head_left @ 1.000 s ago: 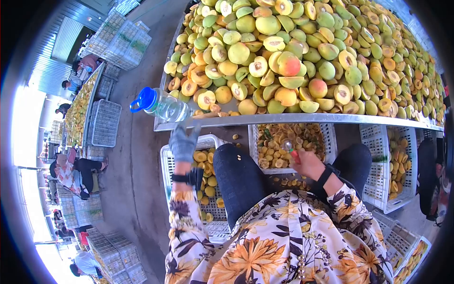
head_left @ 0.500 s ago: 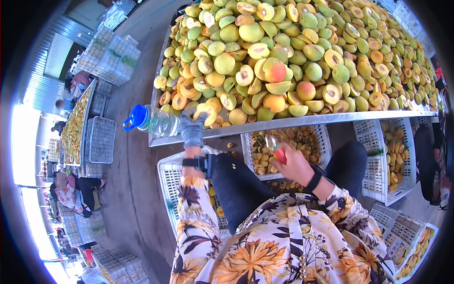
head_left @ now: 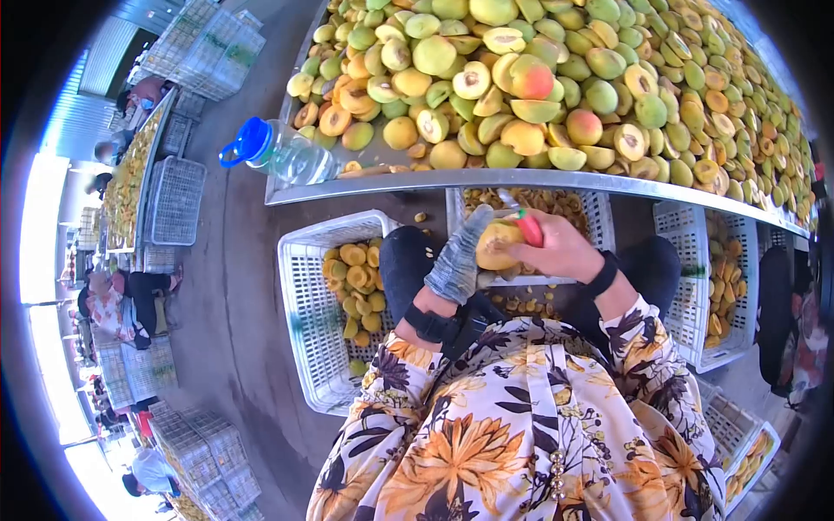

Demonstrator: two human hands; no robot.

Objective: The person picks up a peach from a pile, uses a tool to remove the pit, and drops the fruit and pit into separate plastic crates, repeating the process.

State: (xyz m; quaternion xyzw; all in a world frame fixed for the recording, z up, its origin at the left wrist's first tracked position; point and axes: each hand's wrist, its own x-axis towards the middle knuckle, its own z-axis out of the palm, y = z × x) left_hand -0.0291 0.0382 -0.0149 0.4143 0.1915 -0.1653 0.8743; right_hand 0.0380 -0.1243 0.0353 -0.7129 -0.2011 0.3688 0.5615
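My left hand (head_left: 460, 253), in a grey knit glove, is closed around a yellow peach (head_left: 497, 247) in front of my lap. My right hand (head_left: 563, 249) is bare and grips a small knife (head_left: 529, 227) with a red handle; its short blade points up and left, above the fruit. The right fingers also touch the peach's near side. Beneath both hands stands a white crate (head_left: 603, 227) holding cut fruit and scraps. Beyond them, a metal-edged table (head_left: 395, 181) bears a large heap of peaches (head_left: 530, 78), many of them halved.
A clear bottle (head_left: 295, 156) with a blue lid lies at the table's left corner. White crates of peach halves stand by my left knee (head_left: 300, 321) and at my right (head_left: 682, 234). At far left, people sit by another fruit table (head_left: 130, 187) and stacked crates (head_left: 204, 451).
My left hand has come back from the table's edge to my lap with a peach. The right hand has moved slightly up, bringing the knife against or close to the fruit. The view has shifted.
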